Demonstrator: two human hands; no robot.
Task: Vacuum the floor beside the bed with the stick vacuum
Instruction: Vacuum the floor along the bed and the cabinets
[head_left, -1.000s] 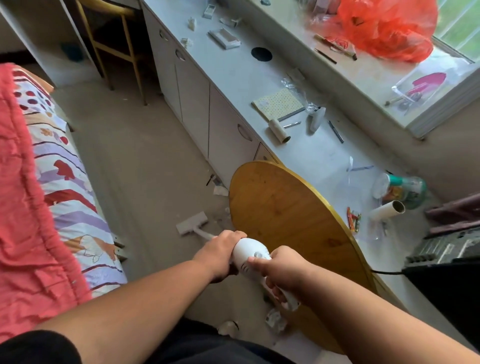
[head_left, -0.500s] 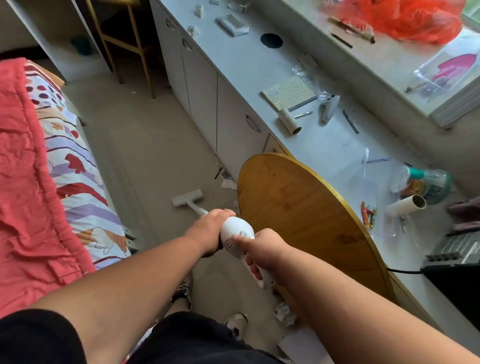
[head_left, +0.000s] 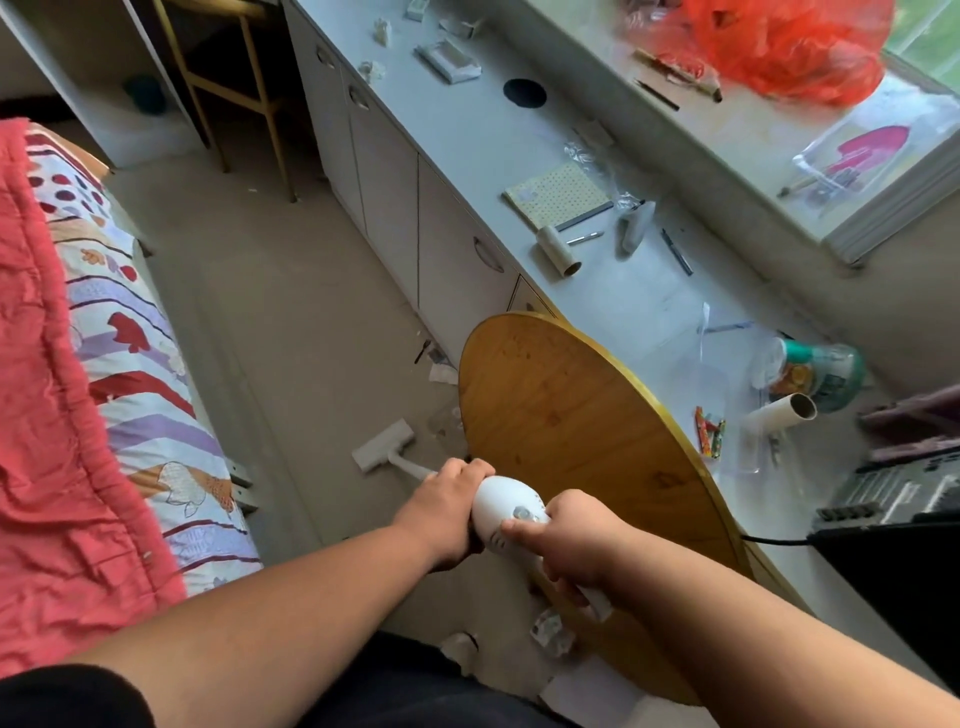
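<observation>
Both hands hold the stick vacuum (head_left: 506, 506), a white, smooth plastic body of egg shape w/ a small grey button on top. The left hand (head_left: 449, 512) grips the front end of this body, its fingers (head_left: 470, 470) curled close together over the top. The right hand (head_left: 576, 545) grips the rear handle part, fingers wrapped under it, and the thumb (head_left: 519, 531) lies flat on the body near the button.

From the body a thin white tube goes down-left to the flat rectangular floor head (head_left: 383, 445), which rests on the floor (head_left: 270, 291). The floor is pale beige and matte, w/ small scraps of paper and clear plastic near the cabinet base. The head is between the bed (head_left: 130, 374) and a round wooden board (head_left: 571, 441), nearer to the board.

The bed, at left, has a sheet w/ striped and dotted pattern and a crumpled red blanket (head_left: 47, 415) of coarse texture. The board is yellow-brown w/ visible grain and leans by the long grey worktop (head_left: 467, 135) at right. On the worktop lie cardboard tubes, a dotted notebook (head_left: 556, 195), pens & wrappers. On the window sill sits a crinkled orange plastic bag (head_left: 789, 41).
</observation>
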